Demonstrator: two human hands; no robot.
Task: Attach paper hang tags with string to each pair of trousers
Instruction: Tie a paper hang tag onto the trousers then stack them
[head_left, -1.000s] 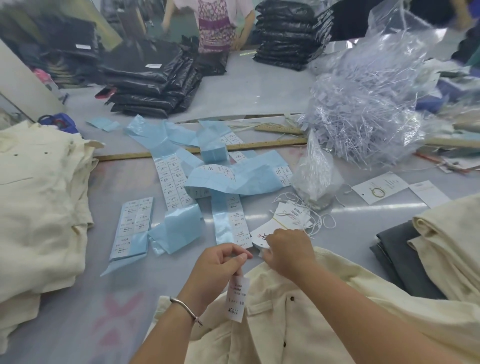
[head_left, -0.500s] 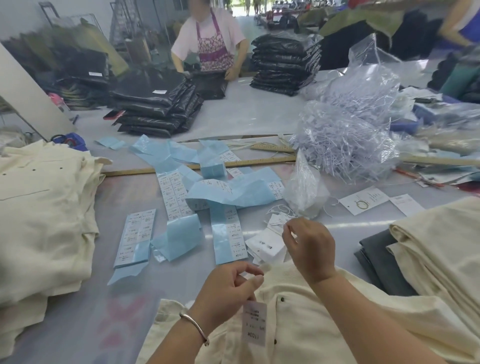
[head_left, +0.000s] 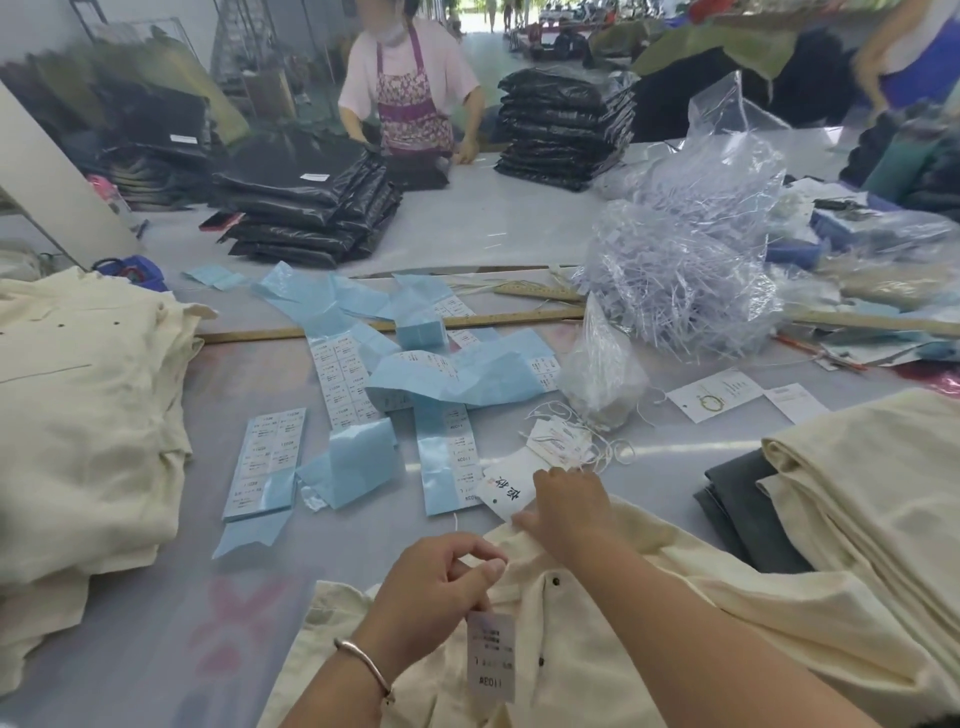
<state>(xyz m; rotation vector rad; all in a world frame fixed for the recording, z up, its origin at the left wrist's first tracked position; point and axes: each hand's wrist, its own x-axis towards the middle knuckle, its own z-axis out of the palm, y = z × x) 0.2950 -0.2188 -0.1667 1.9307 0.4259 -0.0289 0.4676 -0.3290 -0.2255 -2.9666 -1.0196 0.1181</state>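
Both of your hands are at work over the cream trousers (head_left: 649, 639) lying at the near edge of the grey surface (head_left: 498, 234): your left hand (head_left: 441, 582), with a silver bangle (head_left: 363, 660) on the wrist, has thumb and curled fingers pinching the top of a white hang tag (head_left: 491, 657) that dangles over the fabric, while your right hand (head_left: 563, 506) lies knuckles-up on the waistband, its fingertips hidden, so you cannot tell whether it grips anything. Just beyond your right hand sits a small heap of paper tags with white string (head_left: 561, 441), and behind it a clear bag of strings (head_left: 597, 374). Left of these, blue sticker sheets (head_left: 452, 374) are scattered. Folded cream trousers (head_left: 88, 415) are stacked at your left, and more cream fabric over a dark grey garment (head_left: 748, 509) at your right. Farther off, a large plastic bag of fasteners (head_left: 691, 260), two wooden rulers, black packed bundles (head_left: 311, 208), and a person in a patterned apron (head_left: 410, 104)
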